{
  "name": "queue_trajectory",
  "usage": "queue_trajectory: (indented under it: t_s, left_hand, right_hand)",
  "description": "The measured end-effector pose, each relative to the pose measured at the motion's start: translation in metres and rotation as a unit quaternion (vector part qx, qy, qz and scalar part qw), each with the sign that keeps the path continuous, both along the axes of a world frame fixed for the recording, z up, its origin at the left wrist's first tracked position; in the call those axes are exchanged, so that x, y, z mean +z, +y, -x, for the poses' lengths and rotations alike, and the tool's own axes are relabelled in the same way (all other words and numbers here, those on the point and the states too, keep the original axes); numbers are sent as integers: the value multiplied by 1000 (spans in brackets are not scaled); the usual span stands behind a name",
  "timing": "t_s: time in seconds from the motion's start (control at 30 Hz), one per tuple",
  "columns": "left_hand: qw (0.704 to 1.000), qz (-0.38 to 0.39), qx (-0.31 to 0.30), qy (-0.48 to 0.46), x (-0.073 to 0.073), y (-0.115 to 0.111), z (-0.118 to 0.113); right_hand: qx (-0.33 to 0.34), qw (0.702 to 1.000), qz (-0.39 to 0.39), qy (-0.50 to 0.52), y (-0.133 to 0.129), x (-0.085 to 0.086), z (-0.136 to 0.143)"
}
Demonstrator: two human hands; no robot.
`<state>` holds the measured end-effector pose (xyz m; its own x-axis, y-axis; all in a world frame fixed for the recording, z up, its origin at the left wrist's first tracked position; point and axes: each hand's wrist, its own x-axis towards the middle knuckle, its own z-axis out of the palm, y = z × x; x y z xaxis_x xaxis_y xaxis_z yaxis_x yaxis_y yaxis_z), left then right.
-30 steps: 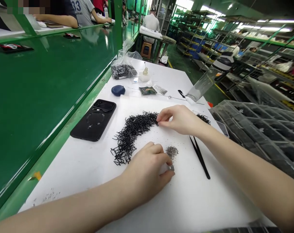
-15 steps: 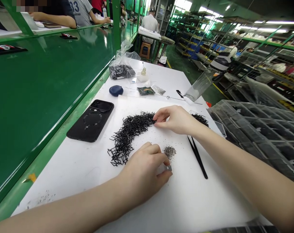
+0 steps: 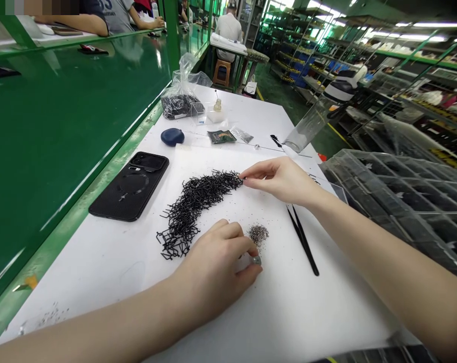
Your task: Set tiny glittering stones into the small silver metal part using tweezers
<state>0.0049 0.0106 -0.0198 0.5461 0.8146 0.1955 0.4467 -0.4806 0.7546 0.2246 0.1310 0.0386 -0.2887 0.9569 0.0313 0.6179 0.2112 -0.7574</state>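
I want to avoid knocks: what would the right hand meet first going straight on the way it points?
Probably the pile of bent black pieces: the right hand points at its right end, fingertips right at the edge. Depth leaves it unclear whether they touch.

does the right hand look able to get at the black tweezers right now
Probably yes: the black tweezers lie on the white work surface just below the right hand, with nothing on their handle end, though the hand is at the black pieces.
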Motion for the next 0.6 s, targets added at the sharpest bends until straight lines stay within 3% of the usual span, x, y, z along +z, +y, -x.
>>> queue_trajectory:
  t_s: [0.13, 0.3, 0.6]
  left_hand:
    - [1000, -11, 1, -7, -1, -2, 1]
    - [1000, -7, -5, 3, 10, -1, 2]
    - [1000, -5, -12, 16, 21, 1, 5]
  right_hand:
    - [-7, 999, 8, 30, -4, 3, 0]
    - [-18, 998, 1, 52, -12, 7, 3]
    - [-29, 997, 13, 72, -8, -1, 6]
